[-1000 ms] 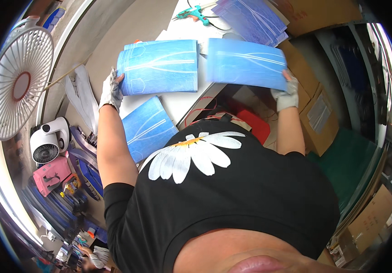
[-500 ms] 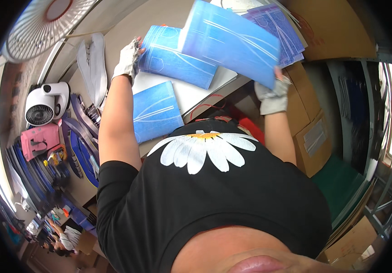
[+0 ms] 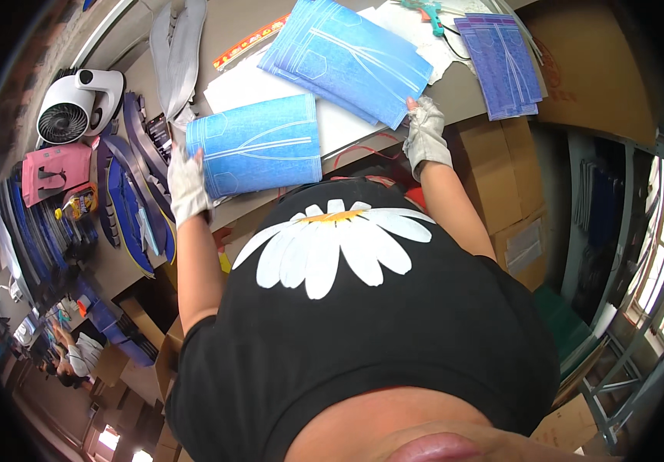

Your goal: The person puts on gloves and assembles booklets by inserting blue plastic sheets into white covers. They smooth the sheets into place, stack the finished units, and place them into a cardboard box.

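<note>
Two groups of blue, denim-print panels lie in front of me; stitched lines and a pocket are printed on them. My left hand [image 3: 190, 183], in a pale work glove with bare fingertips, pinches the left edge of the nearer panel [image 3: 259, 146], thumb on top. The farther panels [image 3: 351, 61] overlap in a slanted stack over white sheets [image 3: 332, 127]. At that stack's lower right corner, my gloved right hand [image 3: 427, 132] is closed on the top panel's edge, its thumb on the printed face. The fingers beneath both edges are hidden.
Darker purple-blue panels [image 3: 499, 65] lie at the table's right, beside a green glue gun [image 3: 429, 14]. A cardboard box [image 3: 593, 73] stands beyond them. To the left are a white fan [image 3: 78, 108], a pink bag [image 3: 56, 171] and curved blue pieces [image 3: 128, 204].
The panel in my right hand has come down onto the farther panel. My left hand has left that farther panel and moved nearer, onto the near panel's left edge. The view has shifted.
</note>
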The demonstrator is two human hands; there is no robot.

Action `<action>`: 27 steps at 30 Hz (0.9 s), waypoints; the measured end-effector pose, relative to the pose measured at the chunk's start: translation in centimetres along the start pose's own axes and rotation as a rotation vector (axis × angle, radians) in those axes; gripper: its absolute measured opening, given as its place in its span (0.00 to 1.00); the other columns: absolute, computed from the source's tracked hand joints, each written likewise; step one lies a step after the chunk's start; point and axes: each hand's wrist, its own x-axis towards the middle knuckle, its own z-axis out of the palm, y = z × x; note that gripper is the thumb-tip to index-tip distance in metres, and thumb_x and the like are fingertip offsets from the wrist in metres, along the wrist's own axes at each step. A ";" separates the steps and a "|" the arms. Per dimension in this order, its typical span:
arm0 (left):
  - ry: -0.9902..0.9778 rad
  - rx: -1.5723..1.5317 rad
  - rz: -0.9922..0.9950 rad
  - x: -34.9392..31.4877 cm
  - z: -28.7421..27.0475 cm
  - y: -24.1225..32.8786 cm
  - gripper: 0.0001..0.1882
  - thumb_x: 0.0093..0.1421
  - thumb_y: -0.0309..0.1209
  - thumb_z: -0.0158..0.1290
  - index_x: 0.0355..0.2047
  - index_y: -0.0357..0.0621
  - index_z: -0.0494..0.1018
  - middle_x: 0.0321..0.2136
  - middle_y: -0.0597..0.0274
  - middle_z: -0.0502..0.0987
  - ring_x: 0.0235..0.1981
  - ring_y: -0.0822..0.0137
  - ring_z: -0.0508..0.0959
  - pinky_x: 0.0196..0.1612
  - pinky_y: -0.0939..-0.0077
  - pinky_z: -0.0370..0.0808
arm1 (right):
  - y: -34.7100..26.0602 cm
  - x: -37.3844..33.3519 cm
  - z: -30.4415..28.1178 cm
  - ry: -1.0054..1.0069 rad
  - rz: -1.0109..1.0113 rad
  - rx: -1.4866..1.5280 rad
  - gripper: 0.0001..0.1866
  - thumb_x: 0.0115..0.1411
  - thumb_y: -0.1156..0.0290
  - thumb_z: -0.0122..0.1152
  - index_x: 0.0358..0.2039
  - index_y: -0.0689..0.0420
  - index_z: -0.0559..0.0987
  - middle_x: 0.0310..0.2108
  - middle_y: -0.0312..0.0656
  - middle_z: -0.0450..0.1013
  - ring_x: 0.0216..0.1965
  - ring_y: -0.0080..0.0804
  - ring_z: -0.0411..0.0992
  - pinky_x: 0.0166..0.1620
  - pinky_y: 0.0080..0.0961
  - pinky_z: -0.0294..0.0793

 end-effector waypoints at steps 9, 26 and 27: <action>-0.219 -0.008 -0.095 -2.5 1.3 -4.6 0.31 0.55 0.53 0.52 0.50 0.41 0.71 0.41 0.44 0.77 0.45 0.46 0.75 0.48 0.57 0.69 | -3.1 -1.8 3.7 0.018 -0.125 -0.933 0.18 0.58 0.58 0.62 0.31 0.64 0.77 0.25 0.42 0.72 0.27 0.32 0.68 0.36 0.32 0.69; -0.396 -1.240 -0.577 -4.5 -0.3 -4.3 0.28 0.59 0.34 0.55 0.57 0.38 0.64 0.47 0.52 0.75 0.43 0.54 0.79 0.43 0.56 0.79 | 0.8 -13.5 8.0 -0.934 0.448 -0.432 0.20 0.57 0.59 0.62 0.43 0.61 0.77 0.32 0.39 0.74 0.25 0.22 0.66 0.28 0.21 0.68; -0.401 -1.317 -0.540 -4.8 -0.3 -4.8 0.28 0.59 0.34 0.55 0.57 0.37 0.63 0.47 0.51 0.74 0.43 0.54 0.78 0.44 0.56 0.79 | 0.3 -13.9 8.2 -0.965 0.446 -0.413 0.20 0.56 0.59 0.63 0.43 0.61 0.77 0.32 0.39 0.74 0.25 0.23 0.67 0.28 0.21 0.69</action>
